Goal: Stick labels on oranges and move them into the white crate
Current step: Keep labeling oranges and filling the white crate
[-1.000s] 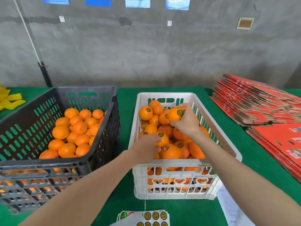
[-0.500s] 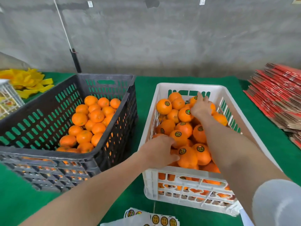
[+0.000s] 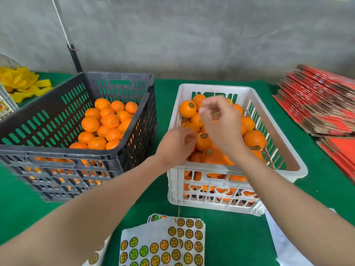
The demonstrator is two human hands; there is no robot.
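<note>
Apparently settling an orange (image 3: 187, 140) at 7 o'clock inside the white crate (image 3: 213, 86) with left hand (image 3: 175, 145) fingers curled on it, right hand (image 3: 221, 121) held above the pile (image 3: 253, 139), fingers half-bent, unclear whether pinching anything.

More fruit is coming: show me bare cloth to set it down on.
Widest bare cloth lies right of the white crate, up to the red cartons. More lies front left, before the black crate. The strip between the crates looks fit only for a hand. Front centre is crowded with label sheets, front right with white paper.
</note>
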